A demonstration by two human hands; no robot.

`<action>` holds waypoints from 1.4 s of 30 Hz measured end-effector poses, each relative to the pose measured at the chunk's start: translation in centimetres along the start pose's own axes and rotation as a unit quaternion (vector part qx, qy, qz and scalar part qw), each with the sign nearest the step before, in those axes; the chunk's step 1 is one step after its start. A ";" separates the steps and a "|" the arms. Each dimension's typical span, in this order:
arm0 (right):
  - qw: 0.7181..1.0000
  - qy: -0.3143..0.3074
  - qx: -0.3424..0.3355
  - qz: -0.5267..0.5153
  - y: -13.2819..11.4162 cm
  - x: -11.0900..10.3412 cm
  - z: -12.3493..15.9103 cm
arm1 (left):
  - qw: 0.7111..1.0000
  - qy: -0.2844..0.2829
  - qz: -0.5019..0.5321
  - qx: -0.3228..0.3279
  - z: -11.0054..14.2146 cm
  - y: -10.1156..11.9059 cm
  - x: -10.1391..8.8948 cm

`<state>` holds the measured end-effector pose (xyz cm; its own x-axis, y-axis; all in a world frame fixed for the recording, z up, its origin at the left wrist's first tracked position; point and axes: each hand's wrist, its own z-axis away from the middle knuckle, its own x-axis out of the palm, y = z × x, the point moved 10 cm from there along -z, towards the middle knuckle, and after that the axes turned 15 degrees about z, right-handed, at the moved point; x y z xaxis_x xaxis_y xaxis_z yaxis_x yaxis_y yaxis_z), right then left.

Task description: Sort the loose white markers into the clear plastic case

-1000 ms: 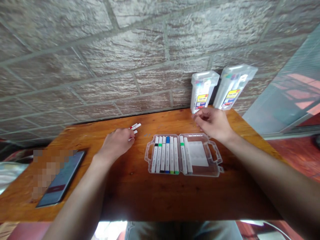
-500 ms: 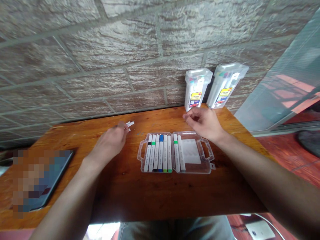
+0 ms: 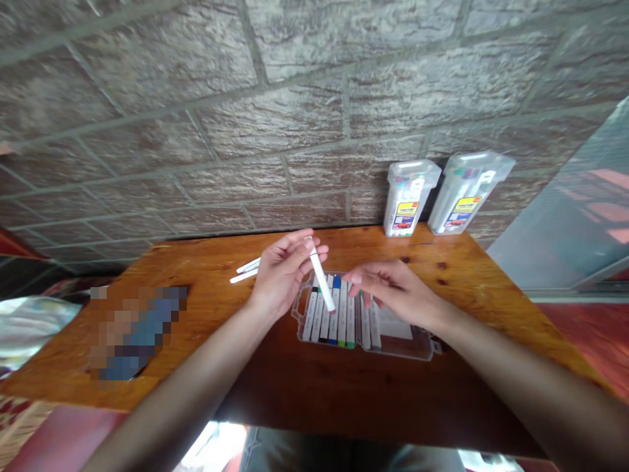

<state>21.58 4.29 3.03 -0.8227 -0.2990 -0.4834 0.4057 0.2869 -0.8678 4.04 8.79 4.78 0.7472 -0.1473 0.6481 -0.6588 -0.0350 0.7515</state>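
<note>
Between thumb and fingers, my left hand (image 3: pixel 282 272) pinches a white marker (image 3: pixel 323 282), its dark reddish end slanting down over the open case. My right hand (image 3: pixel 393 288) hovers above the case's right half, thumb and fingers apart with nothing between them. The clear plastic marker case (image 3: pixel 407 351) lies open on the table. Its left half holds a row of several white markers (image 3: pixel 323 321) with coloured bands and ends; two more (image 3: pixel 372 328) lie in the right half beside a white insert. Other loose white markers (image 3: pixel 243 273) lie left of my left hand, partly hidden by it.
Two clear lidded marker boxes (image 3: pixel 409 203) with yellow labels stand against the brick wall (image 3: pixel 304 131) at the back right. On the left of the wooden table (image 3: pixel 196 275) lies a dark flat device (image 3: pixel 142 341), partly blurred out. A glass panel (image 3: pixel 565 216) rises at the right.
My left hand has lifted a marker from the loose ones and carried it right, over the case. My right hand has come down toward the case, its fingers spreading. The view has shifted.
</note>
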 end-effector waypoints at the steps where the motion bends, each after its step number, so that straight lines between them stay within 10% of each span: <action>1: 1.000 -0.016 -0.003 -0.003 -0.2 0.6 0.1 | 1.000 0.003 0.015 0.000 0.0 -0.4 0.4; 12: 0.998 0.022 0.014 0.055 -0.2 -0.5 -0.2 | 0.999 0.008 -0.023 0.036 0.0 -2.8 -0.4; 28: 0.944 0.165 0.127 -0.255 3.3 -3.4 -0.1 | 0.973 -0.100 -0.203 0.053 0.3 -2.2 0.6; 42: 0.967 0.176 0.047 -0.179 2.4 -3.9 -0.1 | 0.988 -0.090 -0.124 0.008 -0.3 -2.6 -0.2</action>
<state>25.75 6.24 2.91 -0.9950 -0.0308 -0.0947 0.0897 0.1340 -0.9869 5.60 9.16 2.75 0.8588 -0.3057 0.4111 -0.4603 -0.1084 0.8811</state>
